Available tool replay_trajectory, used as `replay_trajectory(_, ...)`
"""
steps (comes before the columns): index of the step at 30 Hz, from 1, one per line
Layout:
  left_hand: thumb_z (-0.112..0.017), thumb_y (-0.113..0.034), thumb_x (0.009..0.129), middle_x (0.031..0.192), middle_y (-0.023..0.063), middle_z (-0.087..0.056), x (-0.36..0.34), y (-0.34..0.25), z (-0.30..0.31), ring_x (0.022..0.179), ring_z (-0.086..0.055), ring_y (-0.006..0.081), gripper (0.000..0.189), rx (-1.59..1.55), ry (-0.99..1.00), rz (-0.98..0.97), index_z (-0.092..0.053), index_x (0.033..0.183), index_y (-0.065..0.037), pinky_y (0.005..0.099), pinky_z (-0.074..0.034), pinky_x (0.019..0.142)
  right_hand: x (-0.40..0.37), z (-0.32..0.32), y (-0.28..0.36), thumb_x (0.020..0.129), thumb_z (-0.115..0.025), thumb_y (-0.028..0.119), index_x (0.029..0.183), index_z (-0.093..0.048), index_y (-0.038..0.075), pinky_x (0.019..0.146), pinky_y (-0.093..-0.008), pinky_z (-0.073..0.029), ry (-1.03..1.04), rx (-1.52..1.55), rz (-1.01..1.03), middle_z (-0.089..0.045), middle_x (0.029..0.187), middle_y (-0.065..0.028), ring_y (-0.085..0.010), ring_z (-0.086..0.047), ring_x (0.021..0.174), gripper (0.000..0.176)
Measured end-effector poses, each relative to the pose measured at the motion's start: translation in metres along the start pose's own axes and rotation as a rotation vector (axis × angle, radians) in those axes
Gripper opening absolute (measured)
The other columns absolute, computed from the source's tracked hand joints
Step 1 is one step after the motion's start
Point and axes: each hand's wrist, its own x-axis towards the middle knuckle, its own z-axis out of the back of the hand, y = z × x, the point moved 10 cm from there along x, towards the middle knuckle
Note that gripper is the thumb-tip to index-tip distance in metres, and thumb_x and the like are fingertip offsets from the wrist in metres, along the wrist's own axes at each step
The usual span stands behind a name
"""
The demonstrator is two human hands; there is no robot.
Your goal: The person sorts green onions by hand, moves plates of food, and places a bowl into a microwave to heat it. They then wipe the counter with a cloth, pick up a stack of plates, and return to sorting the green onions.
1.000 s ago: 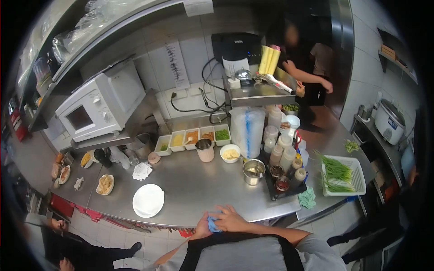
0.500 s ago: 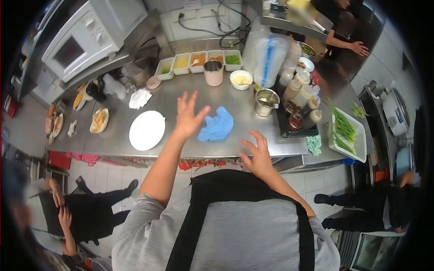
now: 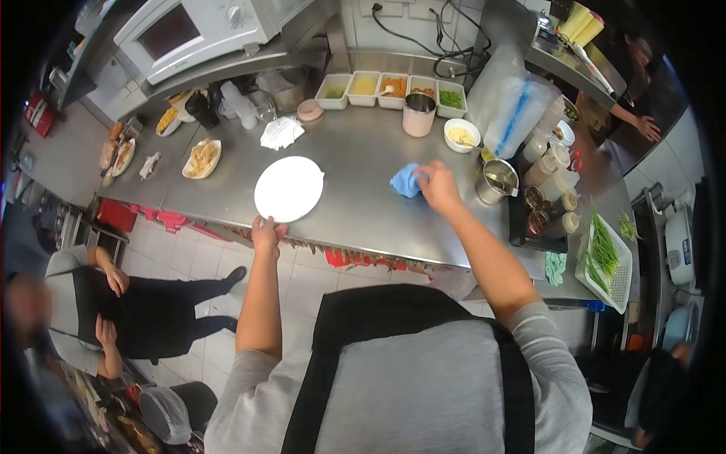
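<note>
The fingers of my left hand (image 3: 268,233) are closed at the near rim of a white oval plate (image 3: 290,188), which lies on the steel counter near its front edge. Part of the grip is hidden. To the right, my right hand (image 3: 440,185) is closed on a bunched blue cloth (image 3: 407,180) resting on the countertop. A metal pot (image 3: 497,181) stands just right of that hand. Beyond it sit a white bowl of pale yellow food (image 3: 461,135) and a pinkish cup (image 3: 418,115).
Several white tubs of toppings (image 3: 364,88) line the back wall. Sauce bottles stand in a black tray (image 3: 529,234) at right, beside a basket of green onions (image 3: 605,261). Crumpled white paper (image 3: 282,132) lies behind the plate. A co-worker (image 3: 128,303) stands at left.
My left hand has come down to the plate's near rim. My right hand has taken hold of the blue cloth, which is now more bunched. The view has shifted.
</note>
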Motion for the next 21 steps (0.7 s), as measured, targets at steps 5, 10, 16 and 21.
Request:
replay_trajectory(5,-0.053,0.003,0.084,0.099,0.0199,-0.059,0.026,-0.004,-0.005,0.066,-0.065,0.0222,0.052,0.224,-0.028,-0.001,-0.029,0.13,-0.004,0.0268,-0.055,0.05,0.091,-0.011,-0.023,0.079,-0.058,0.015,0.101,-0.067,0.011,0.086,-0.0422,-0.046,0.01,-0.255,0.012,-0.059,0.107,-0.0161,-0.0344,-0.057,0.097,0.024)
replay_trajectory(10,-0.051,0.006,0.083,0.097,0.0205,-0.058,0.019,-0.011,-0.035,0.065,-0.063,0.023,0.051,0.099,-0.028,0.003,-0.028,0.127,-0.003,0.0282,-0.056,0.05,0.052,-0.092,-0.048,0.083,-0.052,0.02,0.109,-0.064,0.013,0.088,-0.0411,-0.045,-0.1,-0.551,0.166,-0.057,0.114,-0.0151,-0.0338,-0.054,0.102,0.029)
replay_trajectory(16,-0.052,0.004,0.083,0.084,0.0181,-0.061,0.038,-0.018,-0.08,0.055,-0.061,0.0211,0.05,0.006,0.05,0.06,-0.03,0.127,-0.003,0.0258,-0.052,0.045,-0.076,-0.122,0.094,0.071,-0.055,0.0,0.095,-0.068,0.014,0.08,-0.0377,-0.047,0.747,0.299,0.546,-0.062,0.096,-0.0116,-0.0295,-0.059,0.09,0.031)
replay_trajectory(21,-0.052,0.002,0.084,0.082,0.0149,-0.061,0.0,-0.009,-0.051,0.055,-0.06,0.0187,0.045,0.002,0.044,0.057,-0.032,0.125,-0.005,0.0247,-0.048,0.043,0.037,-0.05,0.096,0.073,-0.053,0.0,0.095,-0.069,0.015,0.079,-0.0357,-0.047,0.302,0.524,0.339,-0.061,0.091,-0.0119,-0.0296,-0.058,0.088,0.031)
